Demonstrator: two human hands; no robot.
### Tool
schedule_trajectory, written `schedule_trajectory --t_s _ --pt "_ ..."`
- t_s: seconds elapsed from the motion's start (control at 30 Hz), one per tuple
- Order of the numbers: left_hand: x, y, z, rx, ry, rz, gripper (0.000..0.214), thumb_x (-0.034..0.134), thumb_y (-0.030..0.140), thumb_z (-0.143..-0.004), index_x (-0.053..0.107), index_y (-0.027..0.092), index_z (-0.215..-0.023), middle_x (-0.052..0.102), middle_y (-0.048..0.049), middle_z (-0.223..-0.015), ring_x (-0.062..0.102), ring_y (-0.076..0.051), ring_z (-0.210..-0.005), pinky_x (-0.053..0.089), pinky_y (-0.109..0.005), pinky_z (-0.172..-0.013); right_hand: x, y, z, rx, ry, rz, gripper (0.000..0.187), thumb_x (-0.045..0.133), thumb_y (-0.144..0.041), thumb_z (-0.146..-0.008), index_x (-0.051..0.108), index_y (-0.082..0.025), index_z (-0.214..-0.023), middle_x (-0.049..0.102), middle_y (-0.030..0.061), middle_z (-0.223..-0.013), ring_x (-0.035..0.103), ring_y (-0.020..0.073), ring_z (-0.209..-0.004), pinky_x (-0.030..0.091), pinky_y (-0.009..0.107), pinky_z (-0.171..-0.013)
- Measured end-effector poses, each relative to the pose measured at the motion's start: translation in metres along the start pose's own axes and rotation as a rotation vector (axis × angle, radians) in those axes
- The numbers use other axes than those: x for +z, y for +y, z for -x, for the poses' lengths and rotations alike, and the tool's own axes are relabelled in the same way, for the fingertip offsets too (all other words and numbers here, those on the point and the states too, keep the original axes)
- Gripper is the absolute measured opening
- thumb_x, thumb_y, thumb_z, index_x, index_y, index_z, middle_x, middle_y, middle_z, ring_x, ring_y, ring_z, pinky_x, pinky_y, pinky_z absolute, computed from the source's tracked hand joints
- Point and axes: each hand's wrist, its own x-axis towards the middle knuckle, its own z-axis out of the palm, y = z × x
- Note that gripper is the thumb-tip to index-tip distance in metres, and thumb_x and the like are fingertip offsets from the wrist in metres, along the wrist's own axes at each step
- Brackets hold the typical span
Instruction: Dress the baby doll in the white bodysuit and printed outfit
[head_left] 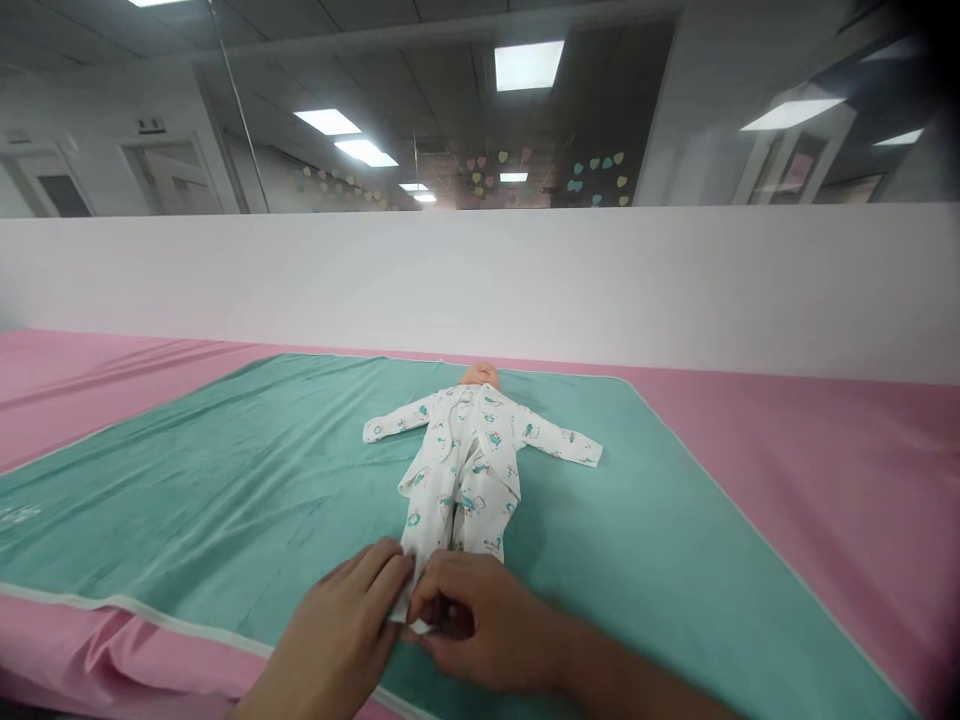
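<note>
A baby doll (480, 375) lies on its back on a teal blanket (300, 460), its head at the far end. It wears a white printed top (491, 420) with the sleeves spread out to both sides. White printed trousers (431, 500) cover its legs, which point toward me. My left hand (349, 620) has its fingers pressed together on the outer edge of the left trouser leg's cuff. From the other side, my right hand (480, 615) pinches that same cuff between bent fingers and thumb. The right trouser leg's lower end is hidden behind my right hand.
Pink cloth (847, 470) extends beyond the blanket on both sides and at the near left edge. A low white wall (480, 285) runs along the far side. Above it, a mirror or window (450, 120) shows ceiling lights and heart-shaped decorations.
</note>
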Motion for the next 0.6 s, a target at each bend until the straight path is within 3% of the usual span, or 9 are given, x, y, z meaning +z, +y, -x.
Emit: schedule_trajectory --t_s 0.13,0.2,0.33,0.43,0.5,0.6 --pt "0.0 -0.006 0.021 0.021 0.063 -0.007 0.046 0.044 0.005 -0.065 0.05 0.027 -0.105 0.061 -0.0034 -0.1 0.063 -0.018 -0.083 0.053 -0.027 -0.067 0.006 0.001 0.001 -0.139 -0.048 0.154 0.023 0.051 -0.007 -0.069 0.054 -0.02 -0.087 0.059 0.0009 -0.088 0.053 0.0133 -0.086 0.042 0.025 -0.08" --pt "0.0 -0.004 0.026 0.063 0.097 -0.025 0.049 0.045 0.008 -0.066 0.049 0.027 -0.111 0.062 -0.0056 -0.106 0.063 -0.019 -0.089 0.054 -0.028 -0.072 0.004 -0.002 0.0 -0.15 -0.049 0.128 0.021 0.052 -0.008 -0.071 0.056 -0.02 -0.087 0.06 0.0015 -0.089 0.054 0.0135 -0.087 0.042 0.025 -0.081" --pt "-0.002 0.011 0.023 0.129 0.196 -0.024 0.051 0.044 0.006 -0.066 0.05 0.025 -0.113 0.06 -0.0079 -0.117 0.06 -0.021 -0.103 0.053 -0.031 -0.082 -0.021 -0.011 -0.001 0.019 0.006 -0.02 0.006 0.058 -0.023 -0.081 0.06 -0.02 -0.085 0.06 -0.0002 -0.08 0.053 0.0111 -0.073 0.042 0.023 -0.069" --pt "0.0 0.024 0.013 0.197 0.189 0.021 0.043 0.052 0.014 -0.074 0.049 0.023 -0.117 0.06 -0.0075 -0.117 0.055 -0.022 -0.11 0.051 -0.032 -0.087 -0.047 -0.008 0.0 0.19 0.057 -0.106 0.025 0.049 -0.034 -0.09 0.058 -0.017 -0.074 0.057 -0.0001 -0.069 0.052 0.0104 -0.064 0.041 0.023 -0.062" --pt "0.006 0.029 0.005 0.209 0.158 0.04 0.042 0.058 0.02 -0.077 0.049 0.022 -0.117 0.061 -0.0067 -0.116 0.053 -0.024 -0.112 0.049 -0.036 -0.089 -0.06 -0.001 0.001 0.261 -0.022 -0.095 0.033 0.048 -0.04 -0.09 0.057 -0.016 -0.069 0.055 -0.0009 -0.064 0.049 0.0097 -0.059 0.038 0.022 -0.057" --pt "0.018 0.031 -0.002 0.152 0.185 0.056 0.034 0.063 0.026 -0.078 0.054 0.024 -0.111 0.063 -0.0033 -0.113 0.053 -0.025 -0.111 0.044 -0.04 -0.092 -0.066 0.009 0.003 0.293 -0.194 0.037 0.03 0.066 -0.045 -0.076 0.058 -0.017 -0.07 0.055 -0.0034 -0.063 0.047 0.0095 -0.06 0.034 0.021 -0.054"
